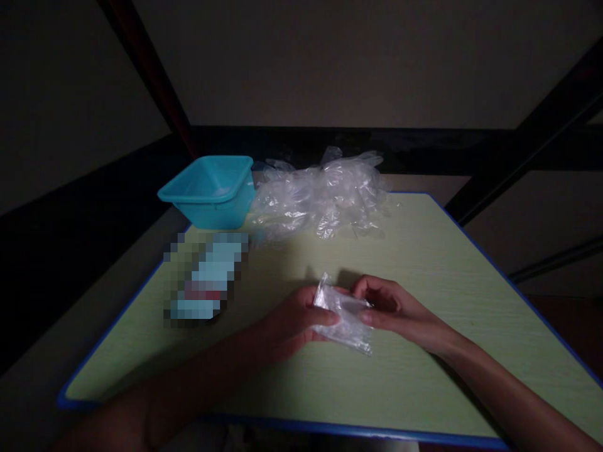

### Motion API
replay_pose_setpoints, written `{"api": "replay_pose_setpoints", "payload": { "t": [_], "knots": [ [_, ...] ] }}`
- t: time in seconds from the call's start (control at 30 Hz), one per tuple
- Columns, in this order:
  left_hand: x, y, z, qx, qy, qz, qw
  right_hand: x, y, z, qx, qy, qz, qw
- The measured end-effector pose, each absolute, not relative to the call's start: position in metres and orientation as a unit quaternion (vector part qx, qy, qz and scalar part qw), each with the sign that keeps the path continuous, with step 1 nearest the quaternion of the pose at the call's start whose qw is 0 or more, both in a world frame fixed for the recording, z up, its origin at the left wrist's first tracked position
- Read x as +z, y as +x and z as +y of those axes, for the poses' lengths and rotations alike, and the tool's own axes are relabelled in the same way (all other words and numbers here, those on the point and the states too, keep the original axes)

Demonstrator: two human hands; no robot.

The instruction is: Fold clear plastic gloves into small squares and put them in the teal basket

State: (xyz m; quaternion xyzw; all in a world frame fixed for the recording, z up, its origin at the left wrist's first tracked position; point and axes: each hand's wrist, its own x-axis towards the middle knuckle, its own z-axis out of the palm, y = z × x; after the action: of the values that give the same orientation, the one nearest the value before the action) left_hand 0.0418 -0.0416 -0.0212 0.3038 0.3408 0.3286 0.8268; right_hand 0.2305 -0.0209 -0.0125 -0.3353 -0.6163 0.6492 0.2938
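Note:
Above the near middle of the table, both my hands hold a folded clear plastic glove (346,317), a small, shiny, roughly square packet. My left hand (301,317) grips its left side, with the thumb lying across the top and the fingers beneath. At its right edge, my right hand (391,311) pinches the plastic between thumb and curled fingers. Farther back lies a loose, crumpled heap of clear plastic gloves (325,194), with some finger-like ends sticking out.
A blue plastic basin (207,199) stands at the back left, beside the heap. In front of it, a pixelated pale-blue item (210,276) lies on the left. The light green table (452,270) has a blue edge, with a wall and dark bars behind.

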Motion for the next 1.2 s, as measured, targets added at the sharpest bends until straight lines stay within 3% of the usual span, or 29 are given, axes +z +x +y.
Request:
{"api": "replay_pose_setpoints", "payload": {
  "t": [0.4,0.77,1.2],
  "knots": [
    [-0.012,0.048,-0.043,0.328,0.306,0.354,0.821,-0.014,0.225,-0.023,0.630,-0.334,-0.618,0.331],
    [-0.011,0.047,-0.038,0.360,0.221,0.429,0.798,-0.014,0.230,-0.019,0.731,-0.414,-0.402,0.363],
    [-0.017,0.043,-0.029,0.315,0.287,0.442,0.790,-0.015,0.233,-0.014,0.782,-0.405,-0.286,0.379]
  ]
}}
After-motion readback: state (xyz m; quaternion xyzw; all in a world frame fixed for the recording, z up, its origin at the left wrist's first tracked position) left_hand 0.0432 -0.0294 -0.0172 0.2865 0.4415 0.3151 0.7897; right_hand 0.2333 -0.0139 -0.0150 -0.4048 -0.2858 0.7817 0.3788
